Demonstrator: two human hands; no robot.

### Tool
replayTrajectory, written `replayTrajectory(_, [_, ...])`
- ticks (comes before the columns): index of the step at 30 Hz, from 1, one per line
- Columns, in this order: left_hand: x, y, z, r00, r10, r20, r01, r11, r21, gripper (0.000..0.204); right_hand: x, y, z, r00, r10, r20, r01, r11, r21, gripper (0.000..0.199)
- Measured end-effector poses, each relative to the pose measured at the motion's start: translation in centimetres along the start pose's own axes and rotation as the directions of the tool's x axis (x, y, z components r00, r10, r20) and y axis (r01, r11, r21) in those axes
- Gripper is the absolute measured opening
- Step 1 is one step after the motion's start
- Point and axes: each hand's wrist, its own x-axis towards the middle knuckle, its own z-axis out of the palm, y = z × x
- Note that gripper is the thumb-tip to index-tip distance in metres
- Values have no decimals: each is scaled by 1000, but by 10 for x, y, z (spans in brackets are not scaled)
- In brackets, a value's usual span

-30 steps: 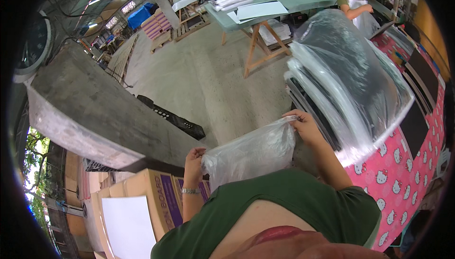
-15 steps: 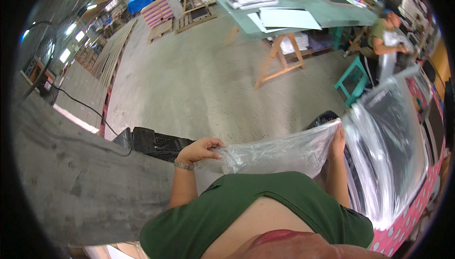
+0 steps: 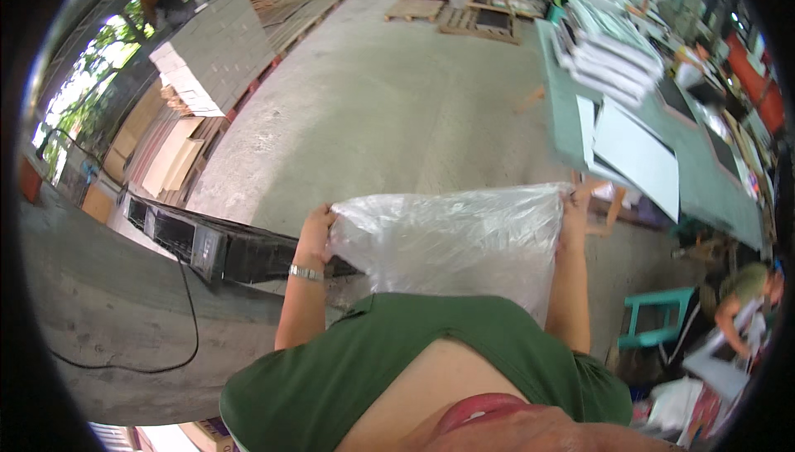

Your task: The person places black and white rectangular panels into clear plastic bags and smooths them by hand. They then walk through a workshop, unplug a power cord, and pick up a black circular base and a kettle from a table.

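Observation:
A large clear, crinkled plastic sheet is stretched between my two hands in front of my chest. Whether it is a flat sheet or a bag, I cannot tell. My left hand, with a metal-banded watch on its wrist, pinches the upper left corner. At the upper right corner, my right hand is closed on the plastic. The top edge runs nearly straight between them, and the lower part hangs down behind my green shirt, out of sight.
A long black object lies beside a grey surface with a black cable at left. On the right, a green table holds stacked white bundles and white sheets. A co-worker sits near a teal stool.
The view has swung left, and the pile of clear plastic at right is out of sight. Both hands have risen and moved forward, spreading the plastic wider.

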Motion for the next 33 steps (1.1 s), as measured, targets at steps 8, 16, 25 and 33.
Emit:
replayTrajectory(8, [130,17,-7,960,52,-274,-32,997,77,14,156,52,86,993,93,77,-87,993,-76,21])
replayTrajectory(16, [367,78,44,992,62,-109,-22,943,332,16,296,71,121,988,-62,-143,30,976,-216,11])
replayTrajectory(25, [602,108,179,958,-74,278,49,994,93,9,451,103,172,905,-202,-375,158,977,-146,9])
replayTrajectory(33, [760,145,204,999,-30,12,25,952,305,9,662,103,221,834,-468,-294,15,551,-835,22])
